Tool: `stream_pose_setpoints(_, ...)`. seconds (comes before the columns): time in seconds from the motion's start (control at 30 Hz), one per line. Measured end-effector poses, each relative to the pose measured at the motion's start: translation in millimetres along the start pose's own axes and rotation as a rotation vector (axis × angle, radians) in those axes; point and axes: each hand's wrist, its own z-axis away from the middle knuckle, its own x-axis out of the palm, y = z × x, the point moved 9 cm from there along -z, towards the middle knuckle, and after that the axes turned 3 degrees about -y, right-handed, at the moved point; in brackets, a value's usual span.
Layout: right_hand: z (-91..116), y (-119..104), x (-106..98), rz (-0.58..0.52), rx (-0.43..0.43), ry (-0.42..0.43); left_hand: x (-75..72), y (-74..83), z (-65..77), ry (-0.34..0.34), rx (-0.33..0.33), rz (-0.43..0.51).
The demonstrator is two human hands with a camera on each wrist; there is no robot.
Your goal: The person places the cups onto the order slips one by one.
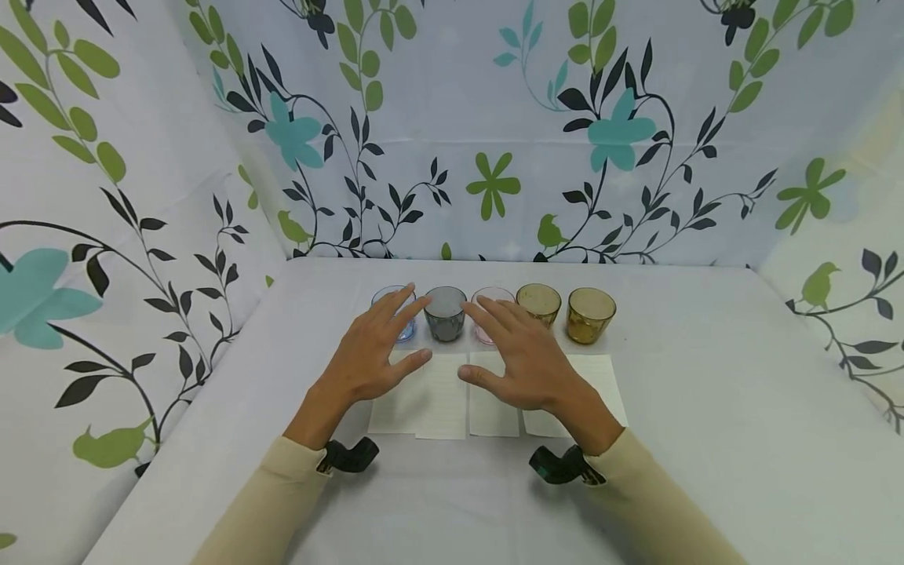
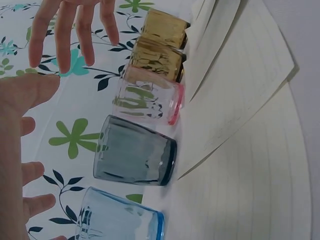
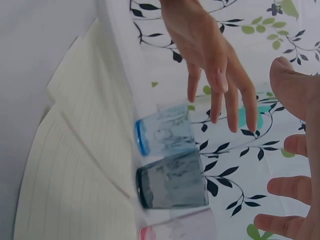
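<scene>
Both hands hover over the table with fingers spread and nothing held. My left hand (image 1: 374, 353) is above the left sheets of lined paper (image 1: 441, 404), its fingertips overlapping the blue glass (image 2: 120, 217) in the head view. Beside that stands a smoky grey glass (image 1: 446, 318), between the two hands' fingertips. My right hand (image 1: 523, 357) hangs over the right sheets (image 1: 600, 380) and partly hides a pink glass (image 2: 147, 97). Two amber glasses, one inner (image 1: 540, 302) and one at the right end (image 1: 591, 318), complete the upright row behind the papers.
A white cloth covers the table (image 1: 706, 408). Behind and at the sides hangs a patterned curtain (image 1: 438, 118) with leaves, flowers and birds. Each wrist wears a small black camera, one on the left (image 1: 351, 455) and one on the right (image 1: 558, 464).
</scene>
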Motion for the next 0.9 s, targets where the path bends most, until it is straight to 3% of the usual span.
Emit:
stream_pose_setpoints(0.17,-14,-12,-2,-0.055,-0.005,0.022,-7.0,-15.6,-2.0,0.028,-0.071,0.056)
stream_pose_setpoints(0.37,-25,-17,3,-0.12,0.025,0.024,-13.3,-33.4,1.0,0.071,-0.105,0.136)
stream_pose_setpoints(0.9,-60,-35,29,-0.33,0.069,0.044,-13.8,-57.6,8.1,0.125,-0.208,0.33)
